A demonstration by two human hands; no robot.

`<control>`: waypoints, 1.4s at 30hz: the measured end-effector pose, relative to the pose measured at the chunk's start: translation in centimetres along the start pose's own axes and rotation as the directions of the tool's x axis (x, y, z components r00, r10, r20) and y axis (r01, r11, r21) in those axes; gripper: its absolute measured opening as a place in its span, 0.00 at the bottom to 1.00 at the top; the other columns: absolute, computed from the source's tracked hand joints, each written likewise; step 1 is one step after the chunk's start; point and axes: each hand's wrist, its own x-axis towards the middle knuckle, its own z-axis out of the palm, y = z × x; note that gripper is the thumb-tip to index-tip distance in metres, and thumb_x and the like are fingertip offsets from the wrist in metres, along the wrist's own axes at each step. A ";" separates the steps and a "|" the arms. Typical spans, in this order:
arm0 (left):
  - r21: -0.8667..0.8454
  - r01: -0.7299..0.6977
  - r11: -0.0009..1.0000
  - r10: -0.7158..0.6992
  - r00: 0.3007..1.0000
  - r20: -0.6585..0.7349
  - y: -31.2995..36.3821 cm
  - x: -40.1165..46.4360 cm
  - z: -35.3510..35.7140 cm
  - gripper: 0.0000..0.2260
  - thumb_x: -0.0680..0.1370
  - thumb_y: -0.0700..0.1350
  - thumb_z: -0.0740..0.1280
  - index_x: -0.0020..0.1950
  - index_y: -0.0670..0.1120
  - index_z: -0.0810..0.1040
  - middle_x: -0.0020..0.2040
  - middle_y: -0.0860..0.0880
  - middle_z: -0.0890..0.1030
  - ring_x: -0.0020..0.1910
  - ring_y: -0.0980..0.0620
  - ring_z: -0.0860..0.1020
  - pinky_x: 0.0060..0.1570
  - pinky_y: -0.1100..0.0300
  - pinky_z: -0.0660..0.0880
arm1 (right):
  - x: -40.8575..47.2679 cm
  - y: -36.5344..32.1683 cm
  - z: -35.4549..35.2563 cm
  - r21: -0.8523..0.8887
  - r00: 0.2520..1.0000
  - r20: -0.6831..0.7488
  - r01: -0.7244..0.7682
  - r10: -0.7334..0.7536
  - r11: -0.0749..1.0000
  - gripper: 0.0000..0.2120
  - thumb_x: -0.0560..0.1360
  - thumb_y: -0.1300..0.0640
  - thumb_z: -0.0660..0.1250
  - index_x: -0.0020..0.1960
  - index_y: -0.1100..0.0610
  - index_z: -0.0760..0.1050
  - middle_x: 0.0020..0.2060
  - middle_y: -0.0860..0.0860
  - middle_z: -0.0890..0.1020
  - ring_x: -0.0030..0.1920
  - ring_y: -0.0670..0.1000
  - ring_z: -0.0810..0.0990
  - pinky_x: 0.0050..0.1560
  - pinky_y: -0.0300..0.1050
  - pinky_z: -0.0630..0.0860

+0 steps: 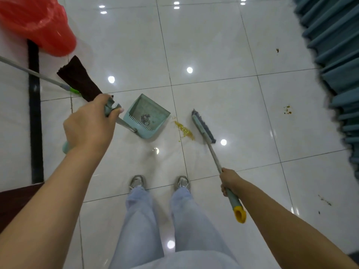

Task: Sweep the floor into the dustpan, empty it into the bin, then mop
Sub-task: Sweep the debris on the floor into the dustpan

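A teal dustpan (pixel 153 113) stands on the white tile floor (pixel 213 45) with some grey debris inside it. My left hand (pixel 89 127) grips the top of its long handle. A line of yellow crumbs (pixel 184 130) lies on the floor between the dustpan's mouth and the blue broom head (pixel 203 127). My right hand (pixel 230 181) grips the broom's grey handle near its yellow-capped end. A mop with a dark brown cloth head (pixel 77 78) and a grey pole lies at the left. The bin, lined with a red bag (pixel 38 24), stands at the top left.
Brown specks (pixel 287 110) and more bits (pixel 324 200) dot the floor at the right. Teal curtains (pixel 334 45) hang along the right edge. A black floor strip (pixel 35 113) runs down the left. My shoes (pixel 159 183) stand just behind the dustpan.
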 end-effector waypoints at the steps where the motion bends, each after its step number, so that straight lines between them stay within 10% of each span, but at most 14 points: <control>1: 0.002 -0.010 1.000 0.010 1.000 0.011 -0.6 0.2 -0.1 0.17 0.78 0.57 0.63 0.62 0.50 0.73 0.46 0.42 0.82 0.43 0.38 0.78 0.41 0.47 0.77 | -0.5 -0.5 1.9 0.013 1.000 0.006 -0.021 0.020 1.000 0.16 0.81 0.62 0.47 0.66 0.60 0.66 0.33 0.57 0.70 0.28 0.51 0.68 0.24 0.40 0.69; 13: -0.046 -0.048 0.998 0.051 0.996 0.074 -7.6 1.5 -2.2 0.15 0.78 0.56 0.64 0.60 0.51 0.73 0.45 0.44 0.82 0.41 0.39 0.79 0.38 0.49 0.77 | -6.7 1.8 7.8 -0.052 0.999 -0.024 0.023 -0.025 0.998 0.22 0.81 0.59 0.52 0.74 0.49 0.63 0.32 0.57 0.73 0.26 0.52 0.69 0.25 0.40 0.69; 26: -0.052 0.077 0.996 -0.073 0.995 0.073 -9.5 -1.9 -3.2 0.16 0.77 0.58 0.64 0.59 0.51 0.75 0.45 0.45 0.81 0.41 0.42 0.77 0.38 0.50 0.75 | 1.7 -7.7 4.2 -0.643 0.973 0.004 0.178 -0.229 0.745 0.23 0.80 0.60 0.50 0.75 0.51 0.59 0.51 0.60 0.75 0.35 0.53 0.76 0.29 0.45 0.76; 42: -0.083 0.261 0.962 -0.255 0.964 0.083 -8.3 -10.0 -2.6 0.15 0.76 0.60 0.64 0.57 0.53 0.74 0.46 0.44 0.81 0.43 0.40 0.78 0.40 0.45 0.78 | -0.9 7.8 -6.1 -0.768 0.980 0.058 0.164 -0.188 0.619 0.22 0.82 0.53 0.48 0.76 0.41 0.56 0.42 0.53 0.77 0.33 0.51 0.77 0.27 0.41 0.75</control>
